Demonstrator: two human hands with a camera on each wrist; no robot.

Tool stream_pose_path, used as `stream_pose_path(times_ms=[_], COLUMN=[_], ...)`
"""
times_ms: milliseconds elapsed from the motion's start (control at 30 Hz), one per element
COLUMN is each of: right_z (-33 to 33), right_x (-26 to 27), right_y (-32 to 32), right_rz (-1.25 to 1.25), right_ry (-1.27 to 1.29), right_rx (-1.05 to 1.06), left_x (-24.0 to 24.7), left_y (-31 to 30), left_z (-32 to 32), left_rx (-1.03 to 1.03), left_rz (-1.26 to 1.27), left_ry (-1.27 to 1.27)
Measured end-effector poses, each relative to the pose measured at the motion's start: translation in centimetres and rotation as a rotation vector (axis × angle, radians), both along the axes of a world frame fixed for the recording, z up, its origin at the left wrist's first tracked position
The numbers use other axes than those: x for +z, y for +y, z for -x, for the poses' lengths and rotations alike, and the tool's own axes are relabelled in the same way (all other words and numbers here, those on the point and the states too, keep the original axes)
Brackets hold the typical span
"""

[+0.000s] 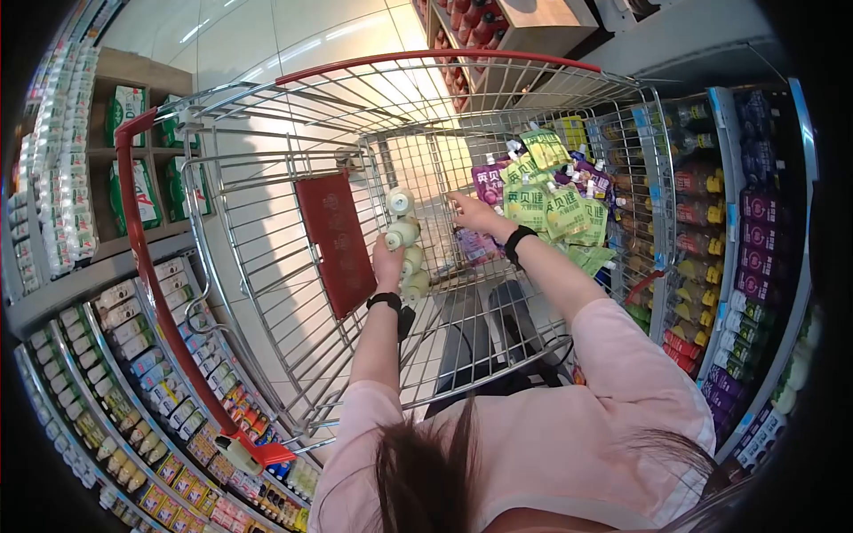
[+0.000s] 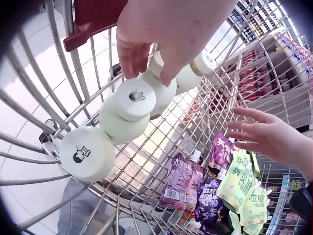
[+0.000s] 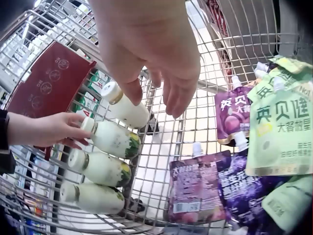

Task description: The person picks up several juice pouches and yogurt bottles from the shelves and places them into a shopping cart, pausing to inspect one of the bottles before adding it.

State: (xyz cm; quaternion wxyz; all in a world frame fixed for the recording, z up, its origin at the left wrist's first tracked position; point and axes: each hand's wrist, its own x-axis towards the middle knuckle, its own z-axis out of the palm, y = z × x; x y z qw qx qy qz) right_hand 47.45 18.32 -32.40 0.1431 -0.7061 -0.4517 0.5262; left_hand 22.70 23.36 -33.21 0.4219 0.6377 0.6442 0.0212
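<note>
Several pale drink bottles with white caps lie in a row in the shopping cart (image 1: pixel 524 56), beside its red panel (image 1: pixel 336 240). My left hand (image 1: pixel 387 262) holds one milky drink bottle (image 3: pixel 115 139) near its cap, thumb and fingers on either side in the left wrist view. A neighbouring bottle (image 2: pixel 88 152) lies nearer to me. Over the cart's middle hangs my right hand (image 1: pixel 477 216), fingers loosely extended, holding nothing. To its right are green spouted pouches (image 1: pixel 527 206), heaped with purple ones; one purple pouch (image 2: pixel 182 181) lies flat on the wire floor.
Shelves of small packaged drinks (image 1: pixel 160 391) run along the left. On the right, a shelf holds bottles (image 1: pixel 697 213) and purple pouches (image 1: pixel 757 235). A wooden display with red items (image 1: pixel 475 22) stands beyond the cart. The cart's red handle (image 1: pixel 147 258) is at the left.
</note>
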Motion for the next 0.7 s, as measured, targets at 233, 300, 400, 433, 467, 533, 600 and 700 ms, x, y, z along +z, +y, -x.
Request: stream_pose_path(times_ms=[233,300,400,433,467,533,600,700], right_z=[1.1,2.8,5.4,6.2,6.8,7.9,8.7,7.6], right_x=[1.1,2.5,3.7,4.0,3.7,3.3,0.0,-0.5], right_y=[-0.7,0.9,3.9,4.9,5.5,7.2,7.9,8.3], right_rz=[-0.135,-0.112,-0.161,-0.191,-0.197,-0.217,-0.332,-0.368], right_ry=[-0.175,-0.159,-0.204,-0.233,-0.258,-0.313,-0.396,-0.393], right_rx=[0.088,0.080,0.110,0.127,0.160,0.228,0.257,0.288], left_x=[0.9,1.2,1.1,1.0,1.2,1.7,2.7,1.9], left_y=[-0.1,-0.8,-0.8,-0.6,-0.4,0.2,0.5,1.4], left_z=[-1.5,-1.9,-2.4,-2.4,-2.3,-2.2,-2.4,-2.5], left_rx=[-0.204,-0.191,-0.158,-0.150,-0.140,-0.145,-0.140,-0.161], left_rz=[-0.157,-0.158,-0.095,-0.075,-0.053,0.046,0.057,-0.095], left_ry=[0.210,0.235,0.270,0.265,0.260,0.249,0.259,0.113])
